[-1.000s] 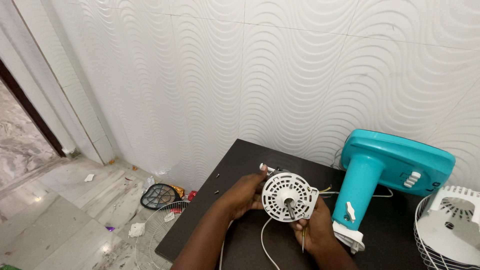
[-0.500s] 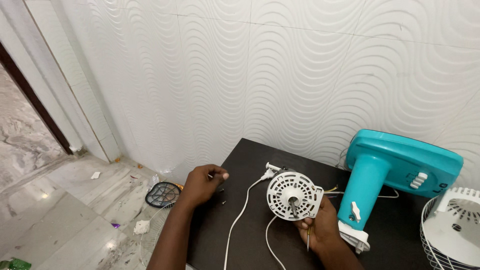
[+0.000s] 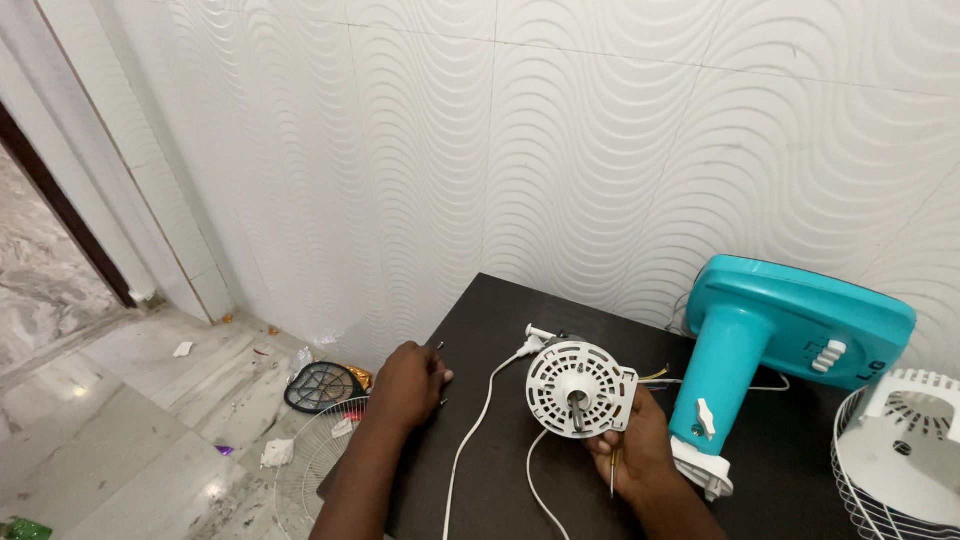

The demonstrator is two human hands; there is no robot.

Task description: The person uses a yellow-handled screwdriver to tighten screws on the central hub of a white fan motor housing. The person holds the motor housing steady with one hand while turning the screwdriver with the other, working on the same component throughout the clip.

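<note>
1. We see our right hand closed around the lower edge of a white round fan motor housing, which it holds upright above the dark table, with the slotted face turned to us.
2. A short metal shaft stands out from the middle of the housing.
3. In the same right hand, under the housing, there is a thin screwdriver; its tip points down toward the table.
4. Our left hand rests on the table near its left edge, well apart from the housing. The fingers are curled and pressed down on the table top. We cannot tell if they grip something, because the thing under them is too small to see.
5. Two small dark screws lie on the table just beside the left hand.
6. A white cable runs from the housing, between the two hands, down to the near edge of the table.
7. To the right of the housing stands a turquoise fan stand, lying tilted with its base against the wavy white wall.
8. At the far right there is a white wire fan guard on the table.
9. On the floor, left of the table, we see another wire grille and a black racket-shaped thing.
</note>
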